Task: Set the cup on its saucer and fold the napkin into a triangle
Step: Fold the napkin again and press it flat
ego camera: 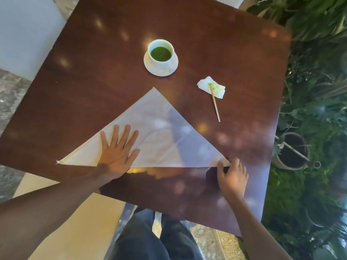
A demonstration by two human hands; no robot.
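Note:
A white cup (161, 51) holding green liquid stands on its white saucer (155, 69) at the far middle of the dark wooden table (84, 76). Nearer to me lies a white cloth napkin (161, 136) folded into a triangle, its apex pointing toward the cup and its long edge toward me. My left hand (117, 150) lies flat with spread fingers on the napkin's left half. My right hand (231, 175) pinches the napkin's right corner at the fold.
A crumpled paper tissue (205, 85) stained green lies right of the saucer with a thin wooden stick (216, 106) resting across it. Plants and a dark round pot (292, 151) sit beyond the table's right edge. My legs are under the near edge.

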